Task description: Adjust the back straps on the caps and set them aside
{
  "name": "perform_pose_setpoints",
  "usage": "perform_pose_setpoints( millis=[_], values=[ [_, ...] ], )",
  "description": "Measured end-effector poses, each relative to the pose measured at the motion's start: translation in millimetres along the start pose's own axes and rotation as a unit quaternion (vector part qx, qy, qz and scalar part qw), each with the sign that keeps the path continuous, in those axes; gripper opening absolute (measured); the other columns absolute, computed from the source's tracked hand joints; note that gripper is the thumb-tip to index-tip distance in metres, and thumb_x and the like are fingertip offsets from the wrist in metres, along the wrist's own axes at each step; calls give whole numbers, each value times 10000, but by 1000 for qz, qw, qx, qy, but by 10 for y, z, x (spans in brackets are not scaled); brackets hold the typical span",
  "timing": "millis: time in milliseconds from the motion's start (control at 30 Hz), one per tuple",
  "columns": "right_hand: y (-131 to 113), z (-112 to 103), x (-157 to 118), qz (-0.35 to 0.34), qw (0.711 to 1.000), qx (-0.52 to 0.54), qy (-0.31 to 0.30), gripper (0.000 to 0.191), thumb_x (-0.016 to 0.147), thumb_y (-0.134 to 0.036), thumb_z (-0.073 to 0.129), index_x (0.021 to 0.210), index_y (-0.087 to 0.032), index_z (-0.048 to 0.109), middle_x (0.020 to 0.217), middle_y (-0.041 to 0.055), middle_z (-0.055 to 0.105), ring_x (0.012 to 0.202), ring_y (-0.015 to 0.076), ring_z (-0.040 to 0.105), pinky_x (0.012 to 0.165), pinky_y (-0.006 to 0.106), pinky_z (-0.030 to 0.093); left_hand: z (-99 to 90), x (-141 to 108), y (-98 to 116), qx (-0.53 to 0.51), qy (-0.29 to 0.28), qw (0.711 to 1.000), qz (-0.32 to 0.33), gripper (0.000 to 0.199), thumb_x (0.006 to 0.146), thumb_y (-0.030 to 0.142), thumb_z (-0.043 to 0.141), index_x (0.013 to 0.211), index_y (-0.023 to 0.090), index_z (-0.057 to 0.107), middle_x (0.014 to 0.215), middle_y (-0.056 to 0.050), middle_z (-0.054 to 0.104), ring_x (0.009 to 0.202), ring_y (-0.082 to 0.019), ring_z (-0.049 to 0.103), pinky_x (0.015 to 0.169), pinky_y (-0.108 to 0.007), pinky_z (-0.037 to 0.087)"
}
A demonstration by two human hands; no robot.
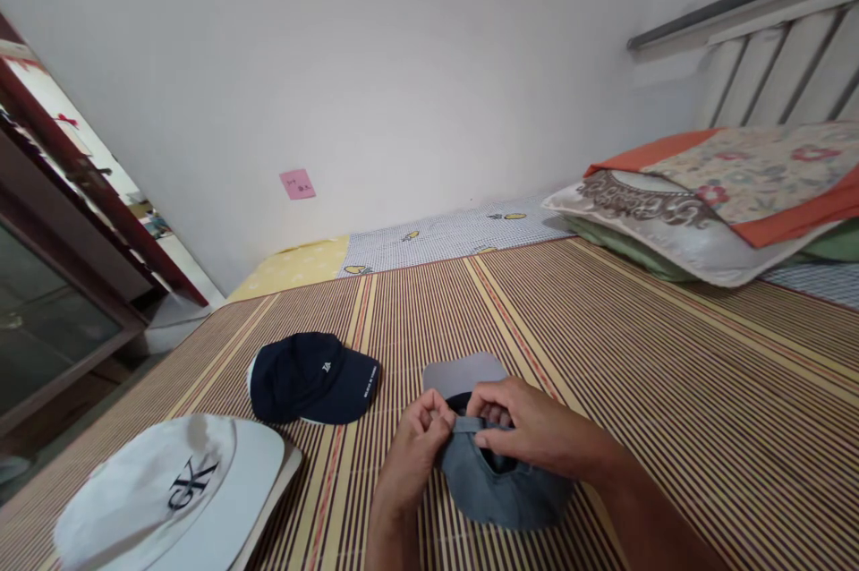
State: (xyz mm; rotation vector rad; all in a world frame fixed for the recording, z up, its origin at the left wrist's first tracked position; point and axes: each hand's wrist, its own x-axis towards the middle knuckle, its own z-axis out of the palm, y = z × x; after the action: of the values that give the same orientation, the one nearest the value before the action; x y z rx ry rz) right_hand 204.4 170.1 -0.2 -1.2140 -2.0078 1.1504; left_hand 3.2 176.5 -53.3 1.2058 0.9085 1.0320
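Observation:
A grey-blue baseball cap (510, 495) lies on the striped mat, its paler brim pointing away from me and its back opening toward me. My left hand (420, 437) pinches the left end of the cap's rear strap (468, 424). My right hand (520, 423) grips the strap's other side, thumb below and fingers curled over it. Fingers partly hide the strap's fastening. To the left sits a navy cap (301, 379) with small white lettering on its brim. Nearer to me on the left is a white cap (154, 481) with black letters, apparently stacked on another pale brim.
A striped bamboo mat (671, 392) covers the bed. Pillows (644, 213) with an orange-edged floral cloth (752, 168) lie at the back right near a headboard (792, 61). A pink note (297, 184) is stuck on the wall. A doorway and glass-fronted cabinet (54, 320) stand left.

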Motion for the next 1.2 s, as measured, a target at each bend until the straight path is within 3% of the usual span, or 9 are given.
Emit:
perform_pose_setpoints(
  millis=[167,267,367,467,633,867,1067,1200],
  values=[
    [22,96,81,-36,998,38,41,59,783,-149,649,773,-205,634,730,-17,646,693,148,595,626,267,414,24,3,-22,-24,-8,1000,2,481,798,579,814,764,205,513,608,97,412,525,-72,283,503,-209,219],
    [72,78,125,-34,991,118,44,65,818,-207,623,773,-215,576,687,-27,618,633,143,590,591,268,399,22,-7,-45,-74,-50,996,3,401,824,511,822,896,208,570,631,74,528,546,-84,470,573,-205,356],
    [115,10,137,-56,979,181,69,104,799,-264,663,785,-214,573,743,-33,580,681,136,573,642,271,412,22,-20,-34,-88,-102,991,-12,425,752,423,903,965,198,613,790,-8,693,703,-140,643,693,-246,453],
    [141,-29,136,-46,968,241,59,175,779,-306,717,827,-217,574,778,-29,591,740,146,578,700,281,426,39,-33,12,-82,-113,990,-29,413,716,415,928,942,180,676,927,-32,702,754,-123,617,696,-227,432],
    [152,-8,142,-49,959,274,47,256,840,-435,725,858,-204,616,795,-19,595,742,148,558,706,286,418,96,-47,64,-67,-97,993,-29,346,730,431,911,896,175,747,834,3,634,713,-109,500,681,-221,383],
    [144,-71,105,-70,965,251,37,267,855,-442,714,801,-198,618,778,-16,571,724,145,513,684,282,397,163,1,-24,-97,-67,993,-13,351,719,418,926,811,182,682,822,10,644,757,-127,533,715,-225,391],
    [71,-124,45,-77,975,208,35,212,883,-386,671,805,-195,619,769,-27,553,704,134,487,659,270,386,223,4,-36,-101,-141,985,-9,352,820,437,851,1056,188,775,912,-44,719,863,-182,624,864,-296,440],
    [24,-125,22,-75,972,220,24,226,890,-390,661,788,-199,595,712,-44,526,638,120,459,606,263,365,223,-4,-50,-91,-159,983,-12,301,845,431,829,1005,178,794,906,-53,722,888,-190,620,868,-292,428]
  ],
)
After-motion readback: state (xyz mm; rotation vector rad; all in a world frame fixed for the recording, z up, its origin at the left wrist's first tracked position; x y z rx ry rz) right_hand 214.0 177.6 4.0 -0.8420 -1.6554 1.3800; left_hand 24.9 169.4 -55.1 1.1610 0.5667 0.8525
